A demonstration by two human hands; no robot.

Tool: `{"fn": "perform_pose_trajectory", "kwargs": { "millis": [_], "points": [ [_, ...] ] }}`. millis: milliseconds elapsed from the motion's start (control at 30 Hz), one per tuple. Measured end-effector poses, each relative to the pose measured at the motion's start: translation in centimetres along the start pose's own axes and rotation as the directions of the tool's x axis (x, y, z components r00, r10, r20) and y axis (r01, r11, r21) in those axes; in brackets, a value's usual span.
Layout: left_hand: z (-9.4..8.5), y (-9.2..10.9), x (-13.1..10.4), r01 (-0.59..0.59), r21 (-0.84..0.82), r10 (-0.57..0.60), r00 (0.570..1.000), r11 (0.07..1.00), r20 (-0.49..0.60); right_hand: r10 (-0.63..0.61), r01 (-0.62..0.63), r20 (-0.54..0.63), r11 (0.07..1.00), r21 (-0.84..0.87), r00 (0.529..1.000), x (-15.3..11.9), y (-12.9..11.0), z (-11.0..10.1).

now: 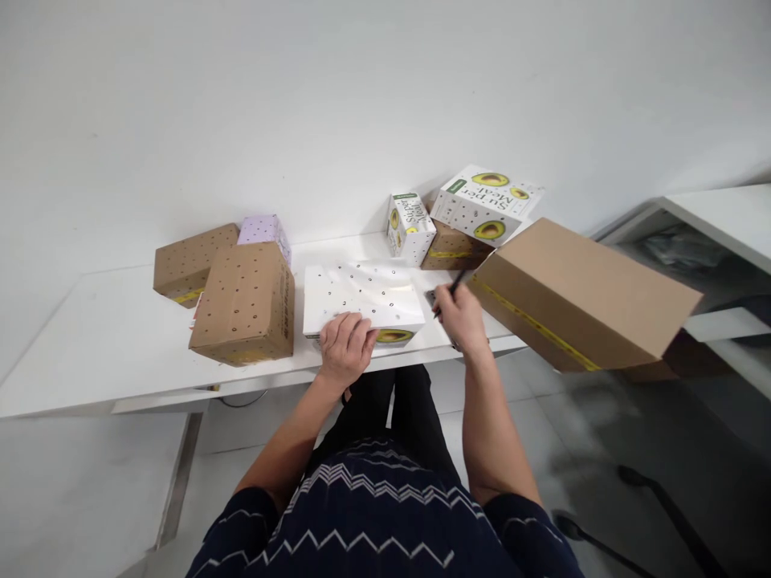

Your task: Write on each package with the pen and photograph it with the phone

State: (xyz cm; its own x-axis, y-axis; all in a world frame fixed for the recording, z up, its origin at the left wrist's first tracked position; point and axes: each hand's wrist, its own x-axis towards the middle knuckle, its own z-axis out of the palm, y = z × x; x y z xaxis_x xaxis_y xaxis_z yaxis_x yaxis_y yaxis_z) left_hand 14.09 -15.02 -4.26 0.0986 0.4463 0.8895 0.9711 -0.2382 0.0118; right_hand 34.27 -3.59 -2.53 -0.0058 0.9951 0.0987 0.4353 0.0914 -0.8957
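Note:
A white cardboard box (364, 291) lies in front of me on the table, its top dotted with small black circles and dots. An avocado print shows on its near side. My left hand (348, 347) grips the near edge of this box, fingers curled over the top edge. Just off the box's right end, my right hand (463, 319) is closed around a black pen (458, 281), its tip pointing down and to the left. Beneath the right hand lies a dark, flat item (431, 297), mostly hidden.
On the left stand a brown box (244, 297), another brown box (196, 261) and a lilac box (263, 230), all dotted. A small avocado box (410, 229) and a larger one (485, 205) stand behind. A big brown carton (578, 297) overhangs the white table (108, 329) at right.

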Motion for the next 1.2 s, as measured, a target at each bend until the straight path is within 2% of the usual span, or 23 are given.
{"fn": "perform_pose_trajectory", "kwargs": {
  "millis": [33, 100, 200, 300, 367, 467, 567, 700, 933, 1100, 1167, 1200],
  "points": [
    [0.1, 0.0, 0.1, 0.000, -0.002, 0.000, 1.000, 1.000, -0.003, 0.058, -0.035, 0.106, 0.978, -0.207, 0.993, 0.3, 1.0, 0.1],
    [0.3, -0.1, 0.3, -0.006, 0.006, 0.006, 1.000, 1.000, -0.005, 0.175, -0.029, 0.237, 0.856, -0.515, 0.956, 0.5, 2.2, 0.9],
    [0.7, -0.1, 0.6, -0.013, 0.017, 0.013, 1.000, 1.000, -0.005, 0.267, -0.006, 0.282, 0.736, -0.677, 0.922, 0.5, 2.6, 2.7],
    [1.0, -0.2, 0.6, 0.004, -0.013, -0.003, 1.000, 1.000, 0.012, 0.288, -0.034, 0.276, 0.745, -0.666, 0.917, 0.5, 2.7, 3.5],
    [1.1, -0.3, 0.6, 0.004, -0.037, -0.004, 1.000, 0.999, 0.013, 0.270, -0.054, 0.255, 0.777, -0.628, 0.928, 0.6, 3.3, 3.2],
    [1.2, -0.4, 0.6, -0.036, -0.029, 0.035, 0.999, 0.999, -0.019, 0.215, -0.114, 0.091, 0.777, -0.619, 0.972, 0.5, 4.7, 1.6],
    [1.2, -0.4, 0.8, -0.069, 0.007, 0.070, 0.996, 0.998, -0.048, 0.216, -0.211, -0.079, 0.703, -0.679, 0.973, 0.3, 6.4, -0.1],
    [1.3, -0.3, 0.8, -0.073, 0.025, 0.074, 0.996, 0.997, -0.051, 0.277, -0.223, -0.047, 0.652, -0.725, 0.960, 0.1, 8.0, -0.8],
    [1.2, -0.2, 0.5, -0.041, 0.018, 0.042, 0.999, 0.999, -0.028, 0.205, -0.181, -0.054, 0.678, -0.713, 0.977, 0.2, 8.2, 0.2],
    [1.0, -0.2, 0.5, -0.053, 0.024, 0.055, 0.997, 0.998, -0.053, 0.183, -0.212, -0.112, 0.746, -0.631, 0.977, -0.8, 8.2, 0.0],
    [1.0, -0.2, 0.6, -0.063, 0.039, 0.065, 0.996, 0.997, -0.061, 0.190, -0.238, -0.147, 0.843, -0.482, 0.971, -1.6, 8.2, -0.5],
    [0.9, -0.2, 0.7, -0.066, 0.046, 0.069, 0.996, 0.997, -0.064, 0.210, -0.257, -0.168, 0.902, -0.348, 0.963, -2.1, 8.2, -0.9]
  ]
}}
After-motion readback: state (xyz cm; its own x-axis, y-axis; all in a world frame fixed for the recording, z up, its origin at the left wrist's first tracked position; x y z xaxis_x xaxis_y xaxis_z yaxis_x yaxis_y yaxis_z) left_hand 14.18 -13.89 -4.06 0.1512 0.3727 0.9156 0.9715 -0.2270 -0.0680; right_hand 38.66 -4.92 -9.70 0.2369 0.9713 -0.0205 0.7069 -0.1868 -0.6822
